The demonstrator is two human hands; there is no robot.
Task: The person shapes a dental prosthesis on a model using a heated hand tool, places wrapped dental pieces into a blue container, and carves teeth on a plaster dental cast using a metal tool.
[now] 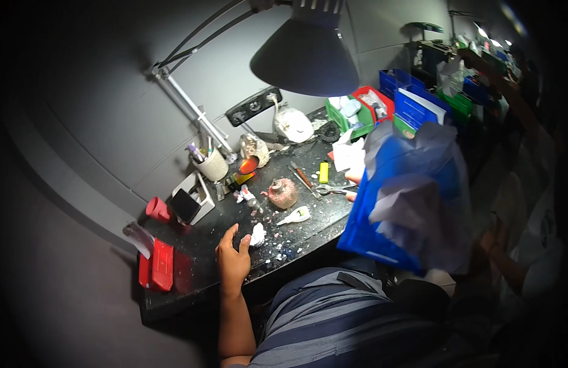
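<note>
- Evidently our blue bin [363, 224] is raised and tilted beside the tabletop's [201, 264] right front, with crumpled white sheets [406, 205] against it.
- We'd judge it light, stiff and slightly slippery, best held by a rigid wall; the sheets look soft.
- Our hands differ: the right [351, 197] seems to grip the bin's left edge, mostly hidden; the left [235, 262], loosely spread, holds nothing visible near white tissue [257, 235].

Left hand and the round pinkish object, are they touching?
Apart. The head view shows dark tabletop between the left hand and the round pinkish object.
</note>
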